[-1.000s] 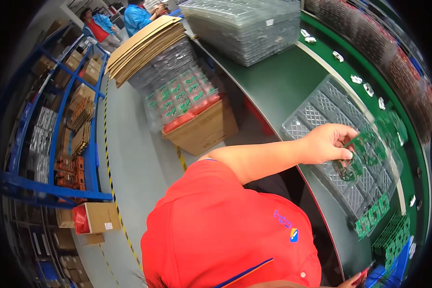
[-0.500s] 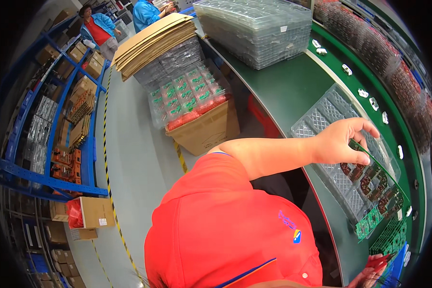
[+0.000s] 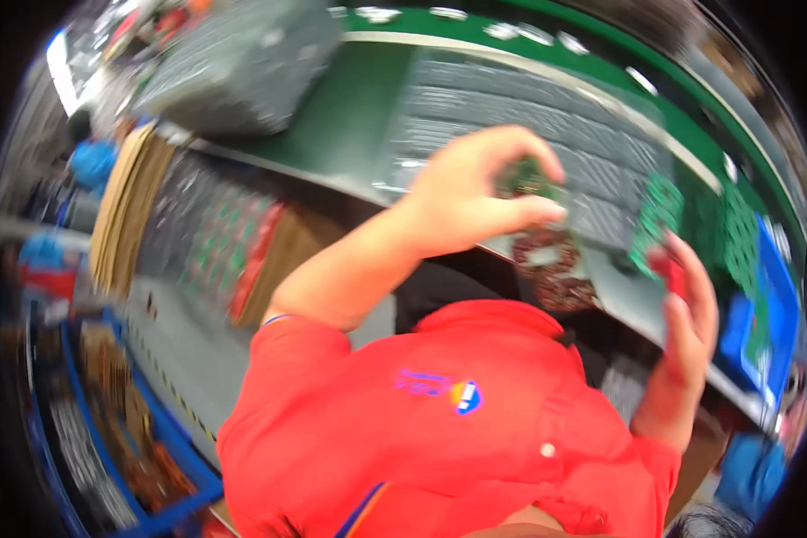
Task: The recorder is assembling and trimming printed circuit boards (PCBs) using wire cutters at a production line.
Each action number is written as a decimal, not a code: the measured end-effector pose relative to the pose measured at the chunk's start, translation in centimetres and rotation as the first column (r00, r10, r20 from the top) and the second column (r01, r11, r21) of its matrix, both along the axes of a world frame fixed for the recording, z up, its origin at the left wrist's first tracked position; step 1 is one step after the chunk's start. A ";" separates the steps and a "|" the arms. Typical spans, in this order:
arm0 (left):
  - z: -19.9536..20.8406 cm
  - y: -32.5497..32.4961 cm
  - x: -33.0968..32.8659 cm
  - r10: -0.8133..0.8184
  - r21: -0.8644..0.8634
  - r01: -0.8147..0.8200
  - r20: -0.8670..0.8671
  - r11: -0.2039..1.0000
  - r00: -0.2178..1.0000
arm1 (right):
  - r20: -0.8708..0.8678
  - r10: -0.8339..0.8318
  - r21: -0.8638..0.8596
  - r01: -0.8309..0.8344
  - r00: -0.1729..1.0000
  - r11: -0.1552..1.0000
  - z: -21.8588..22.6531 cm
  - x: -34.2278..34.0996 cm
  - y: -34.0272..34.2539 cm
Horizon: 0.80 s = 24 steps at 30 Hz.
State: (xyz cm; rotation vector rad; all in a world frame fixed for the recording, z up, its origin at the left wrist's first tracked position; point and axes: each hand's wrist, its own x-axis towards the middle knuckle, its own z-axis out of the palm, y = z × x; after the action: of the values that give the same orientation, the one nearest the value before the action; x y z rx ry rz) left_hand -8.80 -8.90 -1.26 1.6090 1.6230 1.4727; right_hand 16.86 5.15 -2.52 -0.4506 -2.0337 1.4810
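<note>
so the circuit board (image 3: 558,280) is in the left hand (image 3: 471,184), thumb and fingers pinched together on its green end, with the brown, ring-shaped part hanging nearside of the grip, out past the table (image 3: 341,117) edge. that'd be my worry: it looks pinched at one end only, so a small slip could tip the loose end down and drop the whole thing off the table. the clear tray (image 3: 475,103) sits just beyond and right of the grip, and a low swing could snag its ribs and flex the board. further right, the right hand (image 3: 690,314) seems curled round a red thing (image 3: 671,273), too blurred to name, right beside some green boards (image 3: 659,211) at the tray's end; a careless nudge could knock those askew. farthest right there's a blue bin (image 3: 776,309), imo too far off to bother the grip.
</note>
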 end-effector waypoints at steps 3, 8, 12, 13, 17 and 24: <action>-0.1 1.0 0.4 -0.065 0.010 0.065 0.047 0.998 0.997 | 0.010 0.108 0.246 -0.107 0.994 0.963 1.0 -2.9 -0.9; -0.7 2.6 1.1 -0.124 -0.042 0.126 0.058 0.991 0.991 | 0.023 0.127 0.317 -0.128 0.992 0.940 0.4 -3.6 -0.5; -0.7 3.7 1.0 -0.153 -0.052 0.156 0.062 0.986 0.986 | 0.132 0.094 0.356 -0.135 0.987 0.925 0.1 -4.2 0.1; -0.8 4.0 0.7 -0.156 -0.061 0.159 0.053 0.985 0.986 | 0.150 0.083 0.331 -0.130 0.985 0.935 0.0 -4.5 0.4; -1.3 5.2 -0.2 -0.152 -0.097 0.163 0.112 0.982 0.982 | 0.149 0.049 0.367 -0.101 0.988 0.925 -0.3 -5.5 1.1; -2.1 7.4 -5.4 -0.414 0.002 0.517 0.602 0.856 0.683 | 0.029 0.045 -0.052 -0.044 0.999 0.998 -1.3 -7.9 2.7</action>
State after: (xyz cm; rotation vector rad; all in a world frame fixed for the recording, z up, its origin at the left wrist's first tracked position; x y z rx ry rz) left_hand -14.19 -1.47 -3.33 1.1752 0.8649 1.3187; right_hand 8.98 7.82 -3.83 -0.4537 -2.0451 1.5652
